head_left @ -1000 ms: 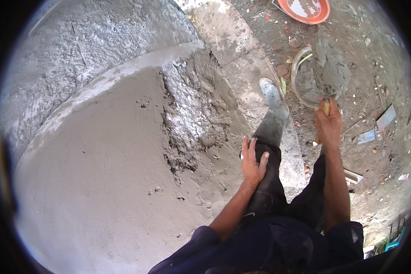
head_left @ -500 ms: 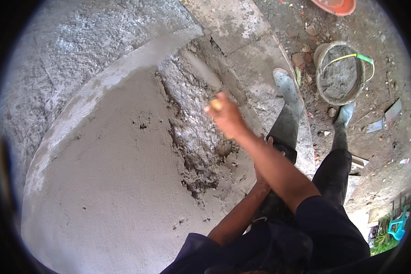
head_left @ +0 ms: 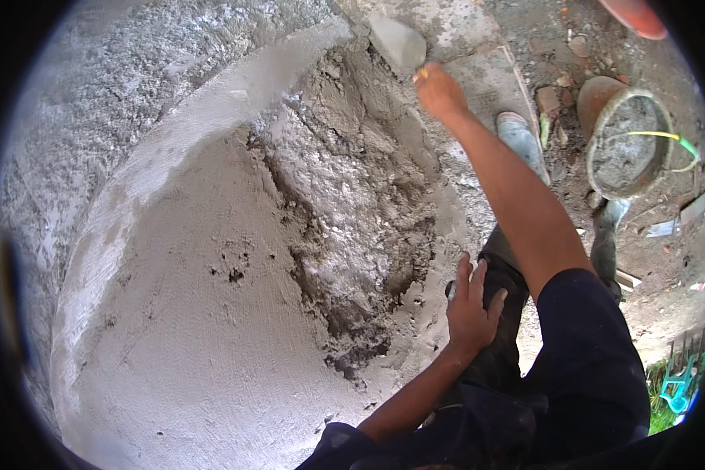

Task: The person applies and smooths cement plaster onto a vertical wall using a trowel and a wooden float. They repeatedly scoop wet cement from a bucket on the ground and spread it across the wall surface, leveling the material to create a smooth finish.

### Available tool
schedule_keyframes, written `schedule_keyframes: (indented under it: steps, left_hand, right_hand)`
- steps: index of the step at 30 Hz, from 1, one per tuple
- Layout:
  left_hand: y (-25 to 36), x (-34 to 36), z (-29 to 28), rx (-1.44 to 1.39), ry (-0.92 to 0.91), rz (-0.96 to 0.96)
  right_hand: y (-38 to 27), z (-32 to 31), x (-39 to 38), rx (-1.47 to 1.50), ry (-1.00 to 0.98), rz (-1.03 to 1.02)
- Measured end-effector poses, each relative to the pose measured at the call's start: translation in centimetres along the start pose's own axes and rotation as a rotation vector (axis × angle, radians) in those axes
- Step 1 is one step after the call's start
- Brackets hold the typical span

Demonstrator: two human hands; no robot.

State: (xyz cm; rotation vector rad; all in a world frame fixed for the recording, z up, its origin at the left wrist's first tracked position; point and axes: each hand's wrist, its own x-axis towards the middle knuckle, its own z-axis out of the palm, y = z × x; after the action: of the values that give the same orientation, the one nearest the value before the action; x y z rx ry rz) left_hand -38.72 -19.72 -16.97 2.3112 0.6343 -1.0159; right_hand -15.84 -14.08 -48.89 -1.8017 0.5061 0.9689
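Note:
My right hand (head_left: 442,92) is closed round the handle of a trowel (head_left: 400,43), with the arm stretched far forward. The trowel's flat grey blade lies over the concrete at the far end of a rough hollow (head_left: 352,188). Smooth wet mortar (head_left: 188,313) covers the broad curved surface to the left of this hollow, with a few small pits in it. My left hand (head_left: 470,309) rests by my bent knee, its fingers spread and nothing in them.
A mortar-filled bucket (head_left: 627,145) with a yellow and green handle stands at the right, beside my boots (head_left: 521,141). The rim of an orange basin (head_left: 638,16) shows at the far right. Bricks and rubble lie on the dirt. A turquoise chair (head_left: 677,384) is at the lower right.
My right hand has carried the trowel forward and right, from over the hollow to its far end. My left hand, mostly hidden behind the right forearm before, now shows fully. The view has shifted slightly.

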Motion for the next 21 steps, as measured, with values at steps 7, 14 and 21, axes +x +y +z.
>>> schedule_keyframes:
  steps: [7, 14, 21]
  left_hand:
    - [0.4, 0.2, -0.6, -0.043, -0.035, -0.163]
    - [0.5, 0.5, -0.1, -0.040, 0.009, -0.196]
    - [1.7, -0.2, 1.2, 0.028, -0.049, -0.098]
  right_hand:
    - [0.9, 4.5, 13.4, -0.084, 0.153, -0.198]
    - [-1.6, 6.0, 7.1, 0.319, -0.400, -0.045]
    - [-6.1, 0.5, -2.8, 0.617, -0.584, -0.064]
